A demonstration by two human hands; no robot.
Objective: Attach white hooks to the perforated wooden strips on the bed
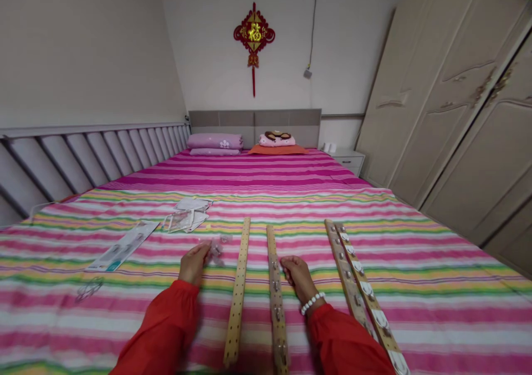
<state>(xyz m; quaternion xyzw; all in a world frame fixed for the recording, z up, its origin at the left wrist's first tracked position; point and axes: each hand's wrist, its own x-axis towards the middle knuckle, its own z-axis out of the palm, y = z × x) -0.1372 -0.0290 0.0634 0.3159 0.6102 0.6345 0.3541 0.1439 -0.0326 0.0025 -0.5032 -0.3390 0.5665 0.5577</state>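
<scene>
My left hand (193, 263) reaches to a small clear plastic bag (216, 250) on the striped bedspread, fingers closed at its edge. My right hand (297, 275), with a white bead bracelet, rests with curled fingers against the wooden strip fitted with metal hooks (275, 292). Between my hands lies a bare perforated wooden strip (238, 297). Two more strips (356, 286) lie to the right, one carrying white pads and hooks. Both sleeves are red.
Opened plastic packages (186, 217), a long card package (123, 246) and a small wire piece (88, 289) lie on the left of the bed. Pillows (215, 141) sit at the headboard; a wardrobe (457, 120) stands right, a padded wall panel (83, 159) left.
</scene>
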